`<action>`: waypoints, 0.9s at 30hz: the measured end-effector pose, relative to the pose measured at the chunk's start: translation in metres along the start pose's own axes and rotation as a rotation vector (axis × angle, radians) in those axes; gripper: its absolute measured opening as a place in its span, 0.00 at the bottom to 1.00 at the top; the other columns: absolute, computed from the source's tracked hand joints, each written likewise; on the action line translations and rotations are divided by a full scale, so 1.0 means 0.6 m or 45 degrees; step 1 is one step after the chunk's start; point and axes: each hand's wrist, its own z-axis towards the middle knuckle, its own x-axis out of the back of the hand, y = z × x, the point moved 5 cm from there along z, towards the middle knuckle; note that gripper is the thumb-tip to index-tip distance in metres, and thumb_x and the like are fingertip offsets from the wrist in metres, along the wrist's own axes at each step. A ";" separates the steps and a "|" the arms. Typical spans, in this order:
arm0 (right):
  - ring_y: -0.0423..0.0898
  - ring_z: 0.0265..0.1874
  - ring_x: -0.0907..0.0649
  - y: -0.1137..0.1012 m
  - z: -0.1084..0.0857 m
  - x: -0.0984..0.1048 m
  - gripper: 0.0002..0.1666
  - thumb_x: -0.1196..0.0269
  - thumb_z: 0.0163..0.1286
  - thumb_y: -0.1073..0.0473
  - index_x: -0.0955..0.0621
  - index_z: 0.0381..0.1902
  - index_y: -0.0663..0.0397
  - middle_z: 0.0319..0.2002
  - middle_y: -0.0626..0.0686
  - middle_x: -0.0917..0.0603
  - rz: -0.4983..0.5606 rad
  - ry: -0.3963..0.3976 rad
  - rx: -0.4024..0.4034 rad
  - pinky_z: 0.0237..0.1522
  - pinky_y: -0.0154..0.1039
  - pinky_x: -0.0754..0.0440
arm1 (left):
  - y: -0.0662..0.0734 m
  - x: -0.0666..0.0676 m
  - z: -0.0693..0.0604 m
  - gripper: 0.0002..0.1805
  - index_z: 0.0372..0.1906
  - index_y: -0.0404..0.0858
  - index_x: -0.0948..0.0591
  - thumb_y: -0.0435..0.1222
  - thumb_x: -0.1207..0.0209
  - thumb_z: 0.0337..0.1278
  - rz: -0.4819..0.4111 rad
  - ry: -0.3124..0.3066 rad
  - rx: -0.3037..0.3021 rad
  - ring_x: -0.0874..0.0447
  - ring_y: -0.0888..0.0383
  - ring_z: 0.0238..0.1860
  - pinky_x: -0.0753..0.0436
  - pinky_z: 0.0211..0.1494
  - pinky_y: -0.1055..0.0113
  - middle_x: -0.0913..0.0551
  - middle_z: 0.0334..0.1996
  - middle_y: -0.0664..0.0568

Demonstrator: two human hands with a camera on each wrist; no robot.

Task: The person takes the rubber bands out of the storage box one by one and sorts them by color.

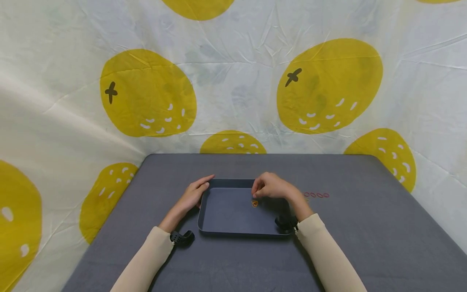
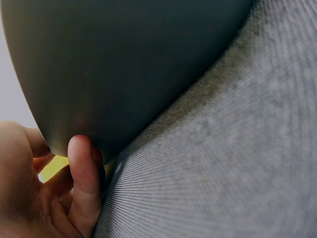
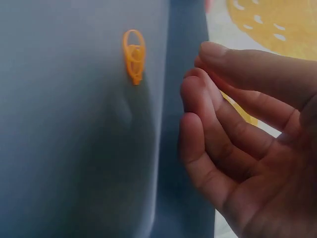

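A dark grey tray (image 1: pixel 233 211) lies on the table. At its left side my left hand (image 1: pixel 189 195) grips the wall near the far corner; the left wrist view shows fingers (image 2: pixel 84 171) against the outside of the tray (image 2: pixel 119 64). Small orange rings (image 1: pixel 255 203) lie close together on the tray floor, towards its right. Just above them is my right hand (image 1: pixel 271 186), fingertips drawn together. In the right wrist view those rings (image 3: pixel 134 57) are apart from the right hand (image 3: pixel 247 134), its fingers loosely bent, with nothing visible between them.
Several red rings (image 1: pixel 320 195) lie in a row on the grey table (image 1: pixel 365 227), right of the tray. A bit of yellow shows just below that row, beside my right forearm. Behind the table hangs a white cloth (image 1: pixel 237 97) with large yellow shapes.
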 end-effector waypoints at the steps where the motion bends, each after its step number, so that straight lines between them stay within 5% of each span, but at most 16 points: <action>1: 0.41 0.30 0.16 0.001 0.001 -0.003 0.03 0.29 0.66 0.63 0.10 0.36 0.55 0.32 0.49 0.09 0.001 -0.013 0.001 0.35 0.37 0.18 | 0.008 0.000 -0.004 0.25 0.79 0.47 0.32 0.40 0.55 0.84 0.000 -0.009 -0.002 0.27 0.56 0.15 0.18 0.21 0.57 0.25 0.67 0.32; 6: 0.42 0.27 0.18 0.005 0.000 -0.012 0.06 0.33 0.64 0.68 0.10 0.33 0.56 0.31 0.51 0.09 -0.006 -0.046 -0.007 0.31 0.36 0.21 | 0.043 0.002 -0.024 0.25 0.79 0.43 0.32 0.39 0.55 0.84 0.000 -0.032 -0.020 0.26 0.56 0.16 0.17 0.23 0.55 0.27 0.71 0.33; 12: 0.46 0.27 0.16 0.010 -0.001 -0.020 0.07 0.34 0.63 0.69 0.10 0.31 0.56 0.30 0.51 0.09 0.000 -0.071 -0.025 0.30 0.36 0.21 | 0.046 0.001 -0.025 0.26 0.79 0.43 0.33 0.39 0.56 0.84 0.012 -0.049 -0.023 0.25 0.57 0.17 0.16 0.24 0.55 0.30 0.74 0.35; 21: 0.42 0.26 0.17 0.014 0.003 -0.027 0.07 0.32 0.63 0.69 0.10 0.32 0.54 0.30 0.49 0.09 -0.007 -0.091 -0.057 0.30 0.36 0.22 | -0.004 0.000 0.003 0.26 0.80 0.48 0.34 0.42 0.57 0.85 0.010 -0.018 -0.025 0.26 0.55 0.17 0.18 0.22 0.56 0.32 0.76 0.38; 27: 0.41 0.28 0.15 0.014 0.004 -0.028 0.04 0.29 0.62 0.68 0.10 0.32 0.55 0.30 0.48 0.09 0.011 -0.095 -0.051 0.33 0.36 0.18 | -0.010 0.002 0.004 0.24 0.78 0.55 0.30 0.46 0.54 0.84 0.015 0.014 -0.048 0.28 0.56 0.16 0.20 0.20 0.60 0.23 0.67 0.39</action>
